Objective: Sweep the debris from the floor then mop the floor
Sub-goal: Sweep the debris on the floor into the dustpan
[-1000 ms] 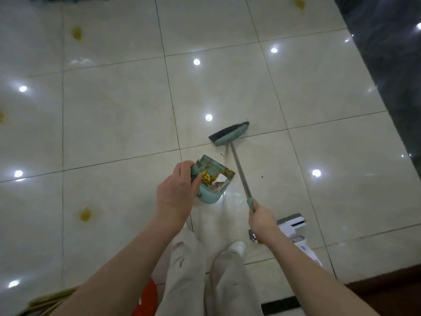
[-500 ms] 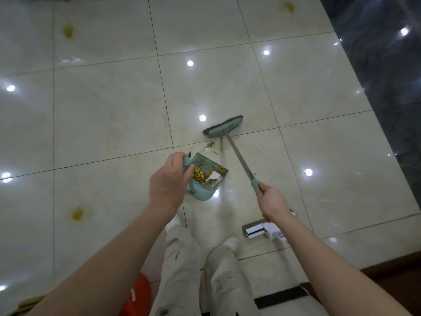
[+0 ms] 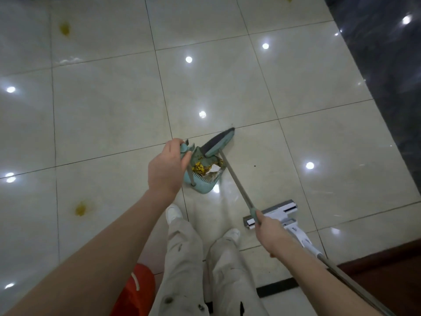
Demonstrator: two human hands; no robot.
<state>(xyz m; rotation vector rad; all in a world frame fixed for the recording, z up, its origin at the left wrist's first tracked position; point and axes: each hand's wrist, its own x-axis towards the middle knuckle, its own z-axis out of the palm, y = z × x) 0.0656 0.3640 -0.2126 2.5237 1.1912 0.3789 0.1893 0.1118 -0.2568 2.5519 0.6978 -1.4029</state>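
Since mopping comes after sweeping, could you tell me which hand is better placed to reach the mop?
Probably the right hand: it holds the broom handle just above the mop on the floor, while the left hand grips the dustpan farther away.

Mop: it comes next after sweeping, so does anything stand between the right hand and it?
Nothing visible lies between them: the mop lies on the floor just past the right hand. But that hand grips the broom handle, and the left hand holds the dustpan, so neither is free.
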